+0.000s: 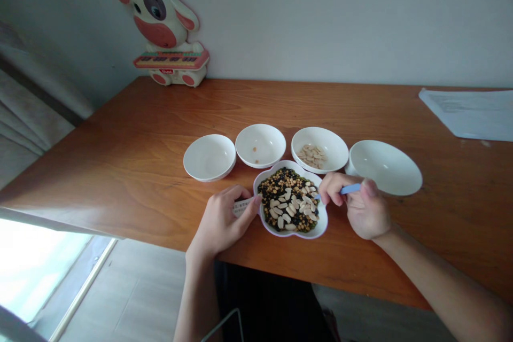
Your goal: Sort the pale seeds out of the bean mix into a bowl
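Filling much of the view, a brown wooden desk point(340, 107) bears a lobed, lilac-rimmed dish point(321, 223) lying between the two hands. Just behind it, four white bowls point(210, 157) stand in a row. The right hand point(360, 206), near the dish's right edge, pinches a blue utensil, probably a spoon point(351, 188), its tip by the peanut halves point(294, 204). The left hand point(226, 219) is closed on the dish's left edge, thumb uppermost.
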Motion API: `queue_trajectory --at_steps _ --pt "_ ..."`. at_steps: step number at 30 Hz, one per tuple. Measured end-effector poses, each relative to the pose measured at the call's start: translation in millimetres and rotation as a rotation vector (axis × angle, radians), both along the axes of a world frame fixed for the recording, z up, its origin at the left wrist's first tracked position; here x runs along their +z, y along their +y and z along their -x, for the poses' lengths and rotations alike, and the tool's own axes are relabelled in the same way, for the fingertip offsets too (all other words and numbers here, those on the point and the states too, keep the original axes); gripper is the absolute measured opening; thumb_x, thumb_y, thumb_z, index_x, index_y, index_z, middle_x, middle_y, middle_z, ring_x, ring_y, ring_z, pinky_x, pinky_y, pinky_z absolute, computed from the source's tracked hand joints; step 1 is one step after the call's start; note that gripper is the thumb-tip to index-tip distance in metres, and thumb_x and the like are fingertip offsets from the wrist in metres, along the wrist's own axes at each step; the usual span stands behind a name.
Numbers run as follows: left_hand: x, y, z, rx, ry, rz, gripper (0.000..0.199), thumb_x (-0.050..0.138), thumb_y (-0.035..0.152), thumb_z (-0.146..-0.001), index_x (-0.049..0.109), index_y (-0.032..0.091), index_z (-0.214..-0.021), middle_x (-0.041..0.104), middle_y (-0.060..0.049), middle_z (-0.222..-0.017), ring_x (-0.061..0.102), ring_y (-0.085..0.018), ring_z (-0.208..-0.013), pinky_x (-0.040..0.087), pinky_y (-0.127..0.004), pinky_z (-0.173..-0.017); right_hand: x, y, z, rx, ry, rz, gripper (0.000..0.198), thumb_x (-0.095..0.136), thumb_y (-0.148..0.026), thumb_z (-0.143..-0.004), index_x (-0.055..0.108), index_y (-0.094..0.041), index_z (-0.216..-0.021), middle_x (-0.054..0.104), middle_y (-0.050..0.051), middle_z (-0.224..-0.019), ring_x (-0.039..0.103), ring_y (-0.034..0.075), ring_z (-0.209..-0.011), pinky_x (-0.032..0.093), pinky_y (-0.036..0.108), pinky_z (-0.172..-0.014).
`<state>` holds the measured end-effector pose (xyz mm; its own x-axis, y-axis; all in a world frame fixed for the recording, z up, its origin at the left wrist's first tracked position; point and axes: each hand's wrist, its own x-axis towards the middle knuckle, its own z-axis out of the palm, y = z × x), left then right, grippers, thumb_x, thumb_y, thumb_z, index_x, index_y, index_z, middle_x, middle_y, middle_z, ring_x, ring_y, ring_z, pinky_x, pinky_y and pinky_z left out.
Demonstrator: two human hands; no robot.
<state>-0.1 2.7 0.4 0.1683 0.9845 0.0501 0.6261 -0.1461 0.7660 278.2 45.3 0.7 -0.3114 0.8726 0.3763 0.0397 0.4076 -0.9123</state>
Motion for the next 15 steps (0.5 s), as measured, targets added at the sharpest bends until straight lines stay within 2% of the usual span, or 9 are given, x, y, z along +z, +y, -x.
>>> queue_trajectory --at_steps 7,15 --pt "0.7 -1 0 0.005 -0.002 -0.013 0.038 0.059 0.048 -0.103 0.068 0.019 -0.081 0.073 -0.001 -0.077 0.065 -0.016 -0.068 0.047 -0.027 -0.067 -14 4 -11 0.043 -0.088 -0.186 0.058 0.029 -0.06 -0.107 0.057 -0.025 -0.07 0.058 0.005 -0.064 0.056 0.021 -0.06 0.041 0.037 -0.058" --pt "-1.2 -1 0 0.009 -0.005 -0.011 0.037 0.06 0.048 -0.103 0.068 0.019 -0.082 0.072 -0.001 -0.077 0.064 -0.015 -0.068 0.045 -0.026 -0.067 -26 5 -18 -0.005 -0.141 -0.108 0.058 0.028 -0.061 -0.107 0.059 -0.024 -0.073 0.064 0.005 -0.071 0.05 0.018 -0.058 0.036 0.035 -0.054"
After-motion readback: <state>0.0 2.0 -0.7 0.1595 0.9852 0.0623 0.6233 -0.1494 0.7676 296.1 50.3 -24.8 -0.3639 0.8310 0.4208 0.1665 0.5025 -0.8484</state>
